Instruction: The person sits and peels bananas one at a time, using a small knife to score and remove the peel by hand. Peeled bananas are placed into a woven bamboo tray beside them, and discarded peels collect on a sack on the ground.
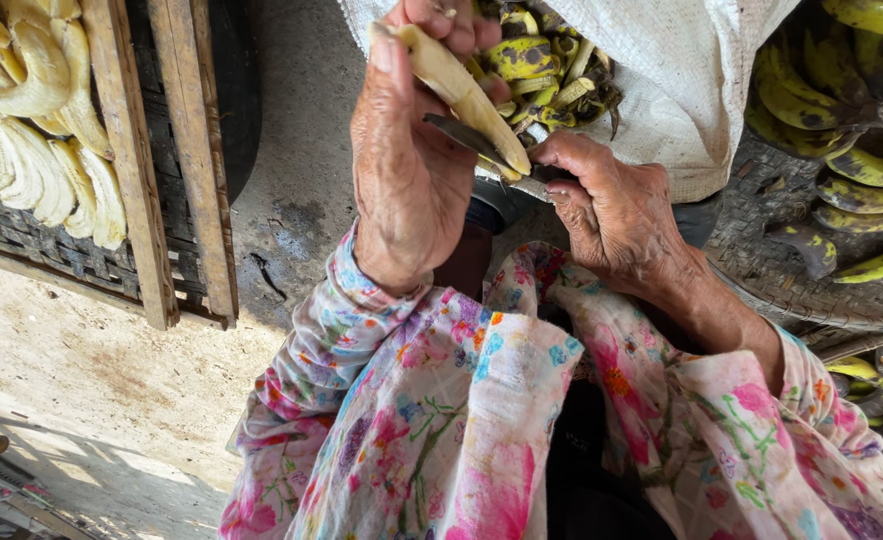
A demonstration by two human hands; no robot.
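Head view: the left hand (412, 160), wrinkled and veined, has its fingers curled tight round a half-peeled banana (462, 90), pale and smooth where bare, its tip poking past the thumb toward the lower right. The right hand (612, 210) is closed on a small knife (482, 145), whose dull grey blade lies against the banana's underside just below the left fingers. Behind them sags a coarse white woven sack (682, 90) holding yellow-green peels. Peeled bananas (42, 130) lie curved on a slatted wooden rack (197, 170); unpeeled ones fill a woven basket (762, 270)
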